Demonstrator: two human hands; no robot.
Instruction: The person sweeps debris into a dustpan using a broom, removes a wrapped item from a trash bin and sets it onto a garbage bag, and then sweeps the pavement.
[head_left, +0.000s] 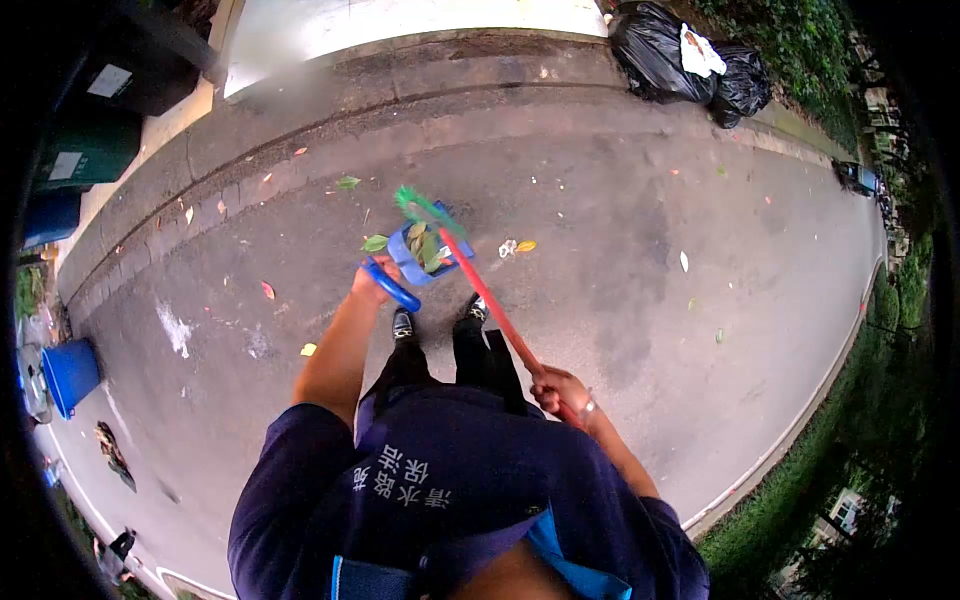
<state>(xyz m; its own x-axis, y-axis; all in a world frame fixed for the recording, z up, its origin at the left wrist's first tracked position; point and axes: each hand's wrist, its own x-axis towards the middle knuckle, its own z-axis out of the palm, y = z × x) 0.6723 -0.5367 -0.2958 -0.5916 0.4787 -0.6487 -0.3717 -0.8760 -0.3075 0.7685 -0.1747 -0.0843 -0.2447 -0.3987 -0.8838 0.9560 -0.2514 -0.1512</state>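
Observation:
My left hand is closed on the blue handle of a dustpan, held in front of my feet. Several green and brown leaves lie inside the pan. My right hand grips the red stick of a broom, which slants away to the upper left. Its green bristles are over the far rim of the dustpan; whether they touch it I cannot tell. Just left of the pan lies a green leaf. To its right are a yellow leaf and a whitish scrap.
Scattered leaves dot the grey pavement. Black garbage bags sit by the far curb, with dark bins at the upper left. A blue bucket stands at left. Grass borders the road on the right.

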